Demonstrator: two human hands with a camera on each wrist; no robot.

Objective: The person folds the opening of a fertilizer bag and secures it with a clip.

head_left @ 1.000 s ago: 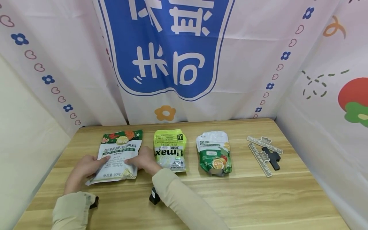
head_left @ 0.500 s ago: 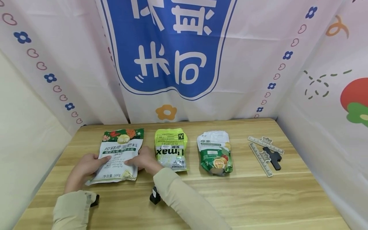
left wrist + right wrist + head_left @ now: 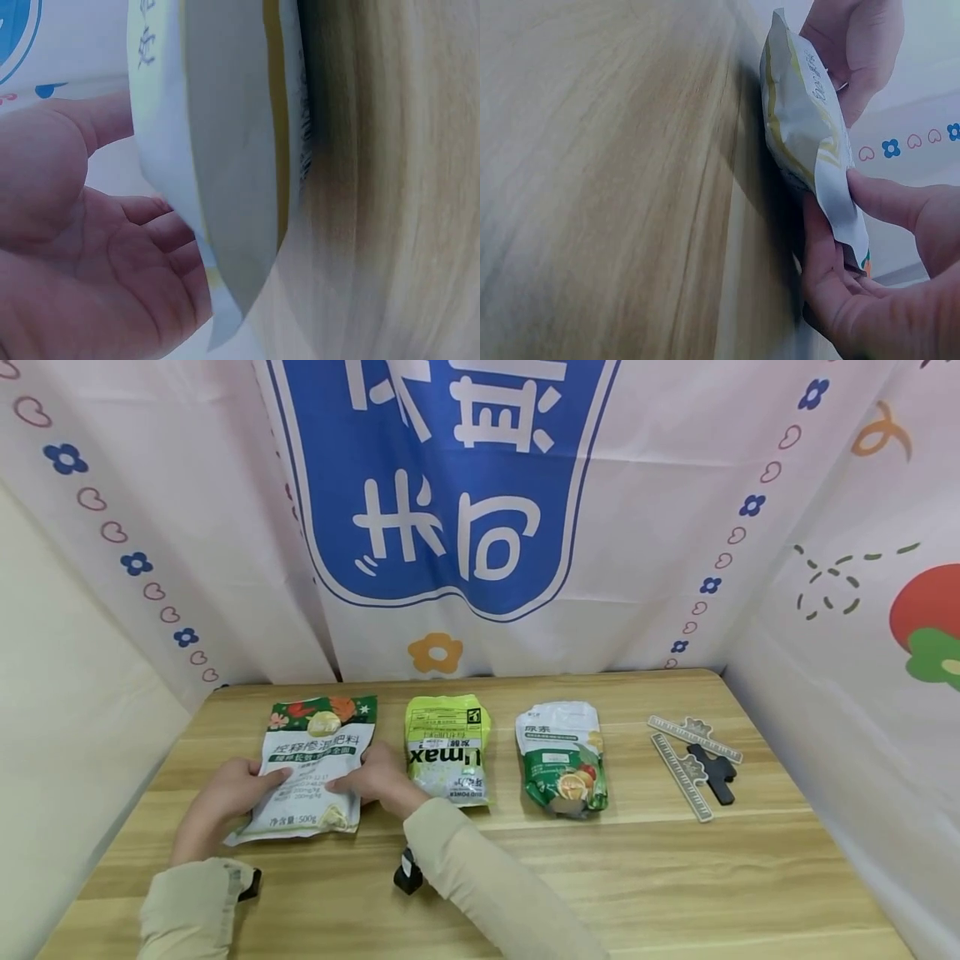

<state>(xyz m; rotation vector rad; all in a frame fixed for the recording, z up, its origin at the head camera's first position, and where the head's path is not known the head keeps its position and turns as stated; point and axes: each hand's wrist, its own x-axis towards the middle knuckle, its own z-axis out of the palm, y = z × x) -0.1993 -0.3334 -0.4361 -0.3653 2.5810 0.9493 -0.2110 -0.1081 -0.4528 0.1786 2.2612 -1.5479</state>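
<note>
A white fertilizer bag [image 3: 300, 793] with a green, flower-printed top band lies at the left of the table, text facing up. My left hand [image 3: 234, 795] grips its left side, thumb on the printed front. On the opposite edge my right hand [image 3: 381, 781] pinches the bag, thumb on top. The right wrist view has the right fingers [image 3: 825, 262] tucked beneath the bag's edge. From the left wrist view, the bag's pale bottom end [image 3: 232, 150] stands close over the wood, and the left fingertips are hidden behind it.
Right of my right hand lies a yellow-green bag [image 3: 447, 752], then a white-and-green pouch [image 3: 561, 760]. Farther right are clear ruler-like clips with crown shapes [image 3: 682, 777] and a black clip [image 3: 716, 772]. A patterned cloth [image 3: 637, 568] hangs behind the wooden table [image 3: 675, 885].
The head view has shifted slightly, so everything appears a little farther right. Both hands keep their hold on the white bag, which stays in place.
</note>
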